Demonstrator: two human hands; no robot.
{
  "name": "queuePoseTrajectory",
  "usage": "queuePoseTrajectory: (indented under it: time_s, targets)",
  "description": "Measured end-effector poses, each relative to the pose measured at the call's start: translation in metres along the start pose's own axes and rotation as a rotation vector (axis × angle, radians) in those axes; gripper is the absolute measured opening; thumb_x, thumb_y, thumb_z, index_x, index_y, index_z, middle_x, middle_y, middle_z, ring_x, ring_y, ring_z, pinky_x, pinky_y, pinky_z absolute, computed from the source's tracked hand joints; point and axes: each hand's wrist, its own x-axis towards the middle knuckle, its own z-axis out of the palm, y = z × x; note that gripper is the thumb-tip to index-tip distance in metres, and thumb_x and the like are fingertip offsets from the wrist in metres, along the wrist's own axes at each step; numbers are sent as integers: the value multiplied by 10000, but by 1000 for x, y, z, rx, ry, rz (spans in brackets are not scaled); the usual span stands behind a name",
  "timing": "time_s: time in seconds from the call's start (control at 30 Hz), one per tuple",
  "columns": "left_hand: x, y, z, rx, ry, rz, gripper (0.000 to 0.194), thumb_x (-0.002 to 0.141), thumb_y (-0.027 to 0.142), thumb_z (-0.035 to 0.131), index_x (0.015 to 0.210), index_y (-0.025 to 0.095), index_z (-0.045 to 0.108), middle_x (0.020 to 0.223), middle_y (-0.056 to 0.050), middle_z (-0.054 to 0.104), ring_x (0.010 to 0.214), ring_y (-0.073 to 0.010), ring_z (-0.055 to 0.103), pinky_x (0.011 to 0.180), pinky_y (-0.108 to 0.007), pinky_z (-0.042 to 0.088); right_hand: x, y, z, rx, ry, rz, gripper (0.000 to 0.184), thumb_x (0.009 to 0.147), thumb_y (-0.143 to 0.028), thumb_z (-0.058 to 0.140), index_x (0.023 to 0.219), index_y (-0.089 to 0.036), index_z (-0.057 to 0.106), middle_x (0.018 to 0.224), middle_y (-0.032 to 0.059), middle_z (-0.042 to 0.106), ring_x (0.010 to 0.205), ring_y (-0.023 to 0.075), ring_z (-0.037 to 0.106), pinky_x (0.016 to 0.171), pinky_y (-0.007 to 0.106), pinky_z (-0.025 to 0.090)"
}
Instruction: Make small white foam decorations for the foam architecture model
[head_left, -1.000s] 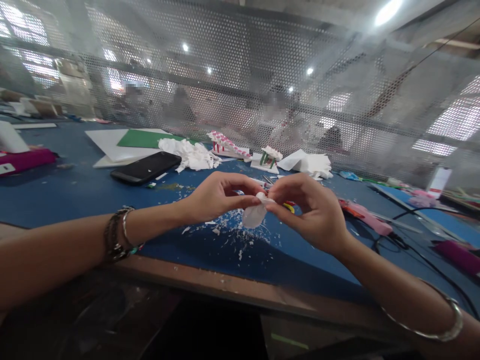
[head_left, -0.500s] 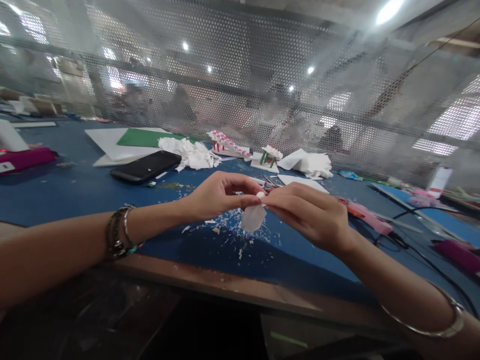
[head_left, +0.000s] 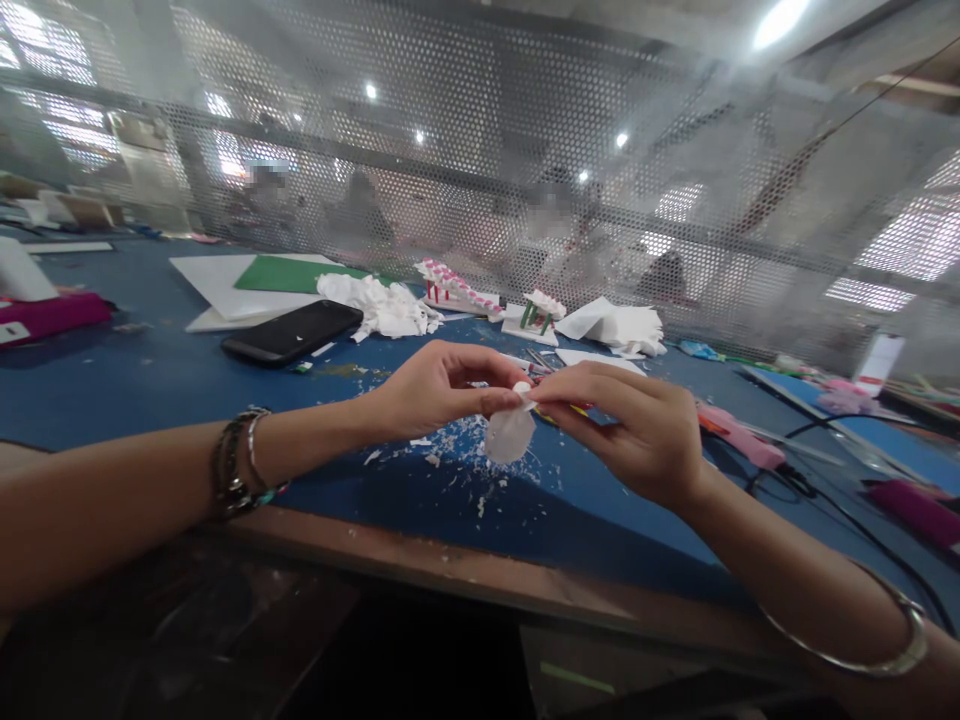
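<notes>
Between my two hands hangs a small white piece of thin, paper-like material (head_left: 510, 437), gathered to a knob at its top. My left hand (head_left: 442, 392) pinches that knob between thumb and fingertips. From the other side, my right hand (head_left: 630, 420) has its thumb and forefinger pressed on the edge of the same white piece. White scraps (head_left: 480, 485) lie scattered on the blue table (head_left: 330, 530) below. Partly hidden behind my right hand is something yellow and red.
A black phone (head_left: 292, 333) lies left, near crumpled white paper (head_left: 386, 305) and a green sheet (head_left: 285, 274). Small models with pink-and-white tops (head_left: 457, 287) and green legs (head_left: 534, 318) stand at the back. A pink glue gun (head_left: 742, 435) with a black cable is at right. Perforated mesh (head_left: 465, 130) rises behind.
My right hand's fingers closed in flatter over the white piece, then lifted and opened slightly, still pinching its edge. My left hand stays in nearly the same place.
</notes>
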Motion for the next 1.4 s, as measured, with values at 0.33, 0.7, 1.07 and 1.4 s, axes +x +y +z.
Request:
queuePoseTrajectory:
  time_s: [0.33, 0.7, 1.07, 1.4]
  targets:
    - [-1, -1, 0, -54, -27, 27, 72, 654, 99, 600, 705, 142, 626, 683, 10, 651, 604, -64, 573, 556, -135, 461, 3, -1, 2, 89, 20, 127, 28, 739, -142, 568, 738, -170, 564, 687, 10, 628, 610, 79, 571, 567, 193, 463]
    - [-2, -3, 0, -5, 7, 63, 76, 665, 126, 609, 736, 143, 628, 706, -9, 663, 615, -76, 589, 547, -142, 477, 2, 0, 7, 375, 56, 392, 47, 712, -185, 592, 694, -160, 556, 667, -1, 583, 611, 76, 536, 547, 197, 447]
    - [-6, -3, 5, 207, 97, 194, 160, 727, 141, 561, 855, 145, 658, 913, -61, 666, 789, -122, 613, 650, -177, 503, 0, 3, 16, 229, 117, 310, 62, 752, -165, 533, 698, -186, 510, 700, -6, 523, 671, 96, 512, 581, 223, 435]
    - [-10, -2, 6, 347, 124, 279, 136, 723, 186, 596, 844, 182, 657, 917, -38, 669, 796, -130, 607, 718, -216, 487, -2, 2, 17, 41, 158, 122, 100, 743, -130, 547, 696, -208, 506, 717, 0, 543, 707, 113, 540, 634, 261, 434]
